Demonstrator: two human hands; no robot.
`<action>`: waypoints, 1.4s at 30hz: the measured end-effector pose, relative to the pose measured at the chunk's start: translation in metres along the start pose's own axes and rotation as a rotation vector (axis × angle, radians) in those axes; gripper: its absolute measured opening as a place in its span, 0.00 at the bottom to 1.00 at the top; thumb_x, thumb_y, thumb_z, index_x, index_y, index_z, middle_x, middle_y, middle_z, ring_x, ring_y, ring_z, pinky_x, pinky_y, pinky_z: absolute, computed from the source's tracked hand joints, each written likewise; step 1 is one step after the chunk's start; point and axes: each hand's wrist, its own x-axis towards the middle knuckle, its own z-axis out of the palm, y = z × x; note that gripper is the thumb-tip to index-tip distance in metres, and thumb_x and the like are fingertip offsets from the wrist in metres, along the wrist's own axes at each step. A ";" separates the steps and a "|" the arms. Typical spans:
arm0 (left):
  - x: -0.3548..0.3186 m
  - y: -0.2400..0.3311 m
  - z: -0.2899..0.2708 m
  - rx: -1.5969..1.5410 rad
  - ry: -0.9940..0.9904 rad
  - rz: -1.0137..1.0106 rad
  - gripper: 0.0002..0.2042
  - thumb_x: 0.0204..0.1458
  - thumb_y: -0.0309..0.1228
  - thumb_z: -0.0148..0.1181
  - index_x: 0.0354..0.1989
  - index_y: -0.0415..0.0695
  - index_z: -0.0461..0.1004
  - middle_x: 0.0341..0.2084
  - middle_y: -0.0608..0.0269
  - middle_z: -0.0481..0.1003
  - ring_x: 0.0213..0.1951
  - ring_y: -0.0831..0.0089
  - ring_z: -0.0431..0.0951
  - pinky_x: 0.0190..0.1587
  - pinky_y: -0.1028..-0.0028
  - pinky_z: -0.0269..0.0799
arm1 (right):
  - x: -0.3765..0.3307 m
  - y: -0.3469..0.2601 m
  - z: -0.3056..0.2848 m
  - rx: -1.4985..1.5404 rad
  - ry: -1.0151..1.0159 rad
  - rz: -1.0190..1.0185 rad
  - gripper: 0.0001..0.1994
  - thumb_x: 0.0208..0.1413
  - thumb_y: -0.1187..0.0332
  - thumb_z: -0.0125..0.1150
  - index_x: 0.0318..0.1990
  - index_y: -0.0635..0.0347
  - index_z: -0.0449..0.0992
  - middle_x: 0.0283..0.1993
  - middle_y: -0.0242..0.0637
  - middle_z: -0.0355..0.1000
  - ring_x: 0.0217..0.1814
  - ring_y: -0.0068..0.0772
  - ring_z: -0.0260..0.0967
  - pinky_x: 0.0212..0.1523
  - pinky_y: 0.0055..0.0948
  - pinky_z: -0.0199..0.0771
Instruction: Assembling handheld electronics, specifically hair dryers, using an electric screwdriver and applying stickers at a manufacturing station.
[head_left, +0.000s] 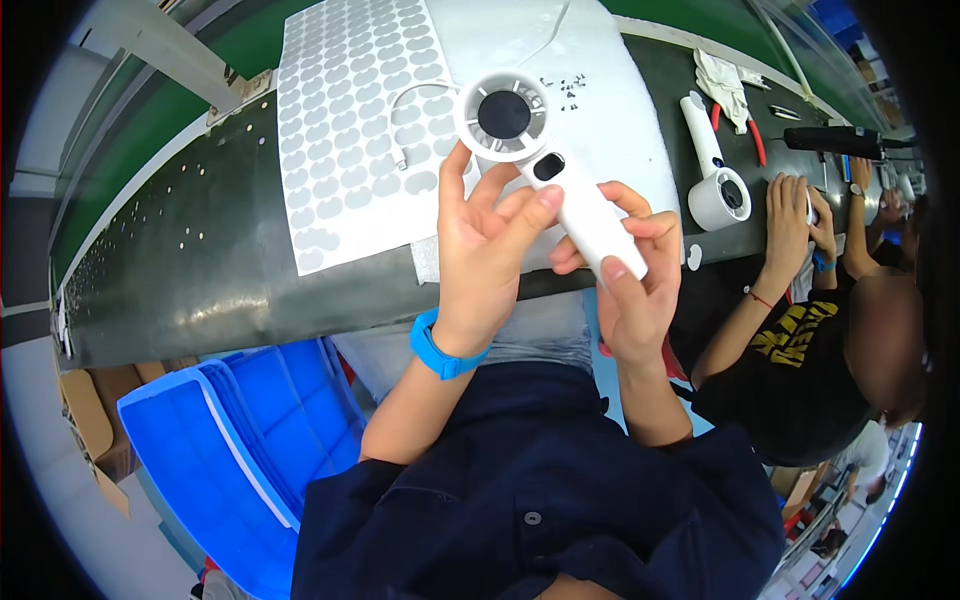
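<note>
A white handheld fan with a round head and a dark centre is held tilted between my two hands, over the front edge of the workbench. My left hand, with a blue wristband, grips it just below the head, its thumb beside the small dark oval window on the handle. My right hand closes round the lower end of the handle. A white cable with a plug end curves beside the fan head, over a sheet of grey rounded stickers. Whether it joins the fan is hidden.
Several small dark screws lie on a white foam mat. To the right are a second white fan, red-handled pliers and a glove. A co-worker sits close on my right. Blue plastic crates stand at lower left.
</note>
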 end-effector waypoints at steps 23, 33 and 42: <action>-0.003 0.008 -0.024 0.136 -0.035 -0.060 0.36 0.44 0.15 0.60 0.59 0.41 0.44 0.48 0.49 0.65 0.44 0.67 0.73 0.41 0.72 0.75 | -0.005 0.000 0.008 -0.260 -0.076 -0.005 0.21 0.51 0.80 0.45 0.54 0.67 0.55 0.57 0.56 0.57 0.36 0.33 0.69 0.33 0.26 0.71; -0.023 0.024 -0.023 0.989 -0.123 0.455 0.39 0.35 0.24 0.69 0.59 0.39 0.55 0.54 0.53 0.62 0.56 0.61 0.63 0.54 0.64 0.62 | 0.048 -0.047 0.003 -0.512 -0.207 -0.222 0.20 0.53 0.74 0.51 0.53 0.68 0.57 0.45 0.57 0.71 0.32 0.25 0.69 0.30 0.16 0.65; -0.012 0.024 -0.023 0.992 -0.192 0.493 0.33 0.38 0.23 0.67 0.56 0.38 0.59 0.49 0.53 0.65 0.53 0.62 0.66 0.56 0.65 0.60 | 0.061 -0.039 0.007 -0.600 -0.319 -0.128 0.17 0.53 0.75 0.53 0.50 0.67 0.62 0.43 0.44 0.72 0.37 0.20 0.67 0.31 0.15 0.66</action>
